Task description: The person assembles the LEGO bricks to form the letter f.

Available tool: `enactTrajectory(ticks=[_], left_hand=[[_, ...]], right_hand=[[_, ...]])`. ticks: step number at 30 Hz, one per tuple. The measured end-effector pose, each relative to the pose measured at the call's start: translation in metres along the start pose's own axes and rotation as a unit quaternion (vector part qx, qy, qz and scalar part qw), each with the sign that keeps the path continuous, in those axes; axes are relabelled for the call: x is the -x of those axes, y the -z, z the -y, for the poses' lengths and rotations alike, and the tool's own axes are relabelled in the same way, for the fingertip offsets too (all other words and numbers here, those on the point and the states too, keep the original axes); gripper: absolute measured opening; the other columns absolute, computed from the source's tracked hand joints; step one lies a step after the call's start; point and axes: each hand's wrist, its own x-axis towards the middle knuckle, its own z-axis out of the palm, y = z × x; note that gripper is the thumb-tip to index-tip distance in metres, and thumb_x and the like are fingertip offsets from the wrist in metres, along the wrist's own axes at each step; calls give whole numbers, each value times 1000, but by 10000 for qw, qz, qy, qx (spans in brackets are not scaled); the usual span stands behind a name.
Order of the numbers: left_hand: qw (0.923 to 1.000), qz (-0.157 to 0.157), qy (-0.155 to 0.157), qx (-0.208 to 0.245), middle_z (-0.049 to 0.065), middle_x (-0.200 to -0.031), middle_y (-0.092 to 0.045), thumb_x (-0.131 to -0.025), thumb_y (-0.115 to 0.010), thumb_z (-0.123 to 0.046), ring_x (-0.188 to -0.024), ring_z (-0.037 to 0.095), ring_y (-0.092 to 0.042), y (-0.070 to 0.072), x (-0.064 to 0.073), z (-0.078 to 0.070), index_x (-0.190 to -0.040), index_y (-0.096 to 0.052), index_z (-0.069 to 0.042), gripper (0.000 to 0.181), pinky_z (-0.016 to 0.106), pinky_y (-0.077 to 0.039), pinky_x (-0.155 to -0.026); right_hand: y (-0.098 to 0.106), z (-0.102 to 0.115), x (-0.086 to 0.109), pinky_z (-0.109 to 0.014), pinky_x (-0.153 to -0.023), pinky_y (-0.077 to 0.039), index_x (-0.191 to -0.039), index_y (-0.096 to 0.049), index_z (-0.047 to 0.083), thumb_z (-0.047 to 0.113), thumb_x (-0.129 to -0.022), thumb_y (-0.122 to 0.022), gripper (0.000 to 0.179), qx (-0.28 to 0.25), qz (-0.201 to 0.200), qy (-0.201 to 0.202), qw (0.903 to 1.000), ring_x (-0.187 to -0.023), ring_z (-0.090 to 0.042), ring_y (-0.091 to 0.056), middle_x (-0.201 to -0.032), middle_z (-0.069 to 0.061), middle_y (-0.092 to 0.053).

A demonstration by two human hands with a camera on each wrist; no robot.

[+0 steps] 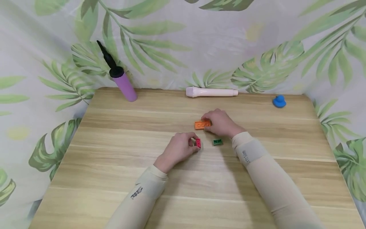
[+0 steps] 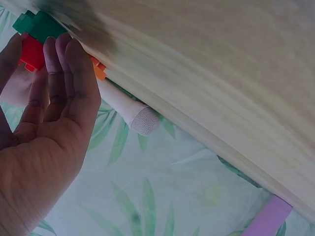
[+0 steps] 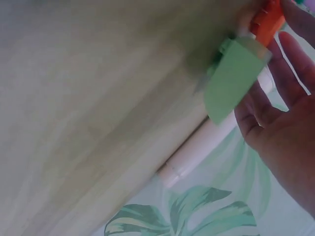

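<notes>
My left hand (image 1: 180,146) pinches a small red toy brick (image 1: 198,143) between thumb and fingers, low over the wooden table. Further up, the thumb and fingers of my right hand (image 1: 220,123) grip the right end of a longer orange brick (image 1: 199,125), whose studs face up. A green brick (image 1: 218,142) lies on the table to the right of the red one, below my right hand. In the left wrist view the red brick (image 2: 32,51) overlaps the green brick (image 2: 45,27). The right wrist view has the green brick (image 3: 234,81) in front of the orange brick (image 3: 268,22).
Along the back edge of the table (image 1: 114,178) lies a pale pink microphone (image 1: 214,92). A purple hand pump (image 1: 125,87) with a black nozzle stands at the back left. The blue toy duck (image 1: 279,101) is at the back right. Leaf-patterned cloth (image 1: 160,57) hangs behind.
</notes>
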Motion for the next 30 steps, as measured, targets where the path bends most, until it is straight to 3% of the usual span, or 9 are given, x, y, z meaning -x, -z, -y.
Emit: enactTrajectory(ticks=[4, 8, 11, 15, 20, 27, 30], left_hand=[[10000, -19, -52, -9, -1, -75, -64, -93, -84, -20, -61, 11, -54, 0, -1, -1, -112, -75, -11, 23, 26, -43, -57], [9998, -69, -155, -63, -1, -75, -63, -92, -84, -20, -61, 10, -53, 0, -2, -2, -112, -75, -10, 24, 25, -42, -57], [9997, -121, -167, -139, -2, -74, -62, -91, -85, -19, -61, 9, -52, 0, -3, -3, -111, -76, -10, 24, 24, -41, -57], [9997, -142, -101, -161, -2, -74, -63, -91, -85, -20, -60, 9, -51, -2, -1, -2, -111, -76, -10, 23, 24, -40, -56], [9996, -165, -105, -210, -2, -74, -62, -91, -85, -21, -61, 9, -51, -2, -1, -3, -112, -76, -11, 24, 24, -40, -57], [9995, -145, -121, -260, -1, -74, -62, -92, -85, -19, -61, 11, -51, -1, 0, -3, -114, -76, -10, 26, 25, -41, -58], [9994, -100, -132, -302, -1, -74, -63, -92, -84, -20, -62, 11, -52, -1, -1, -4, -114, -76, -11, 25, 25, -41, -58]], right_hand=[[-1, 2, 8, -50, -107, -47, -134, -72, 8, 27, -95, -81, 45, 194, -92, 44, 9998, -117, -33, -59, -126, -14, -69], [6, 1, 27, -47, -99, -52, -131, -71, 6, 28, -94, -79, 44, -511, -572, -35, 9971, -107, -28, -63, -117, -10, -69], [12, 0, 43, -45, -94, -55, -136, -68, 6, 27, -97, -78, 45, -1435, -844, -53, 9860, -102, -24, -65, -115, -7, -70], [14, -2, 61, -47, -100, -56, -150, -54, 14, 23, -104, -71, 50, -2340, -875, 96, 9682, -113, -26, -66, -125, -10, -68], [12, -2, 80, -48, -102, -54, -153, -49, 22, 20, -110, -60, 45, -2672, -846, 292, 9595, -120, -28, -67, -139, -14, -63], [2, -3, 87, -51, -98, -58, -144, -57, 7, 13, -115, -43, 33, -3416, -731, 65, 9370, -113, -39, -71, -143, -22, -60], [-1, -3, 88, -46, -92, -60, -135, -62, 5, 18, -114, -48, 28, -3327, -848, -157, 9391, -104, -34, -73, -134, -19, -66]])
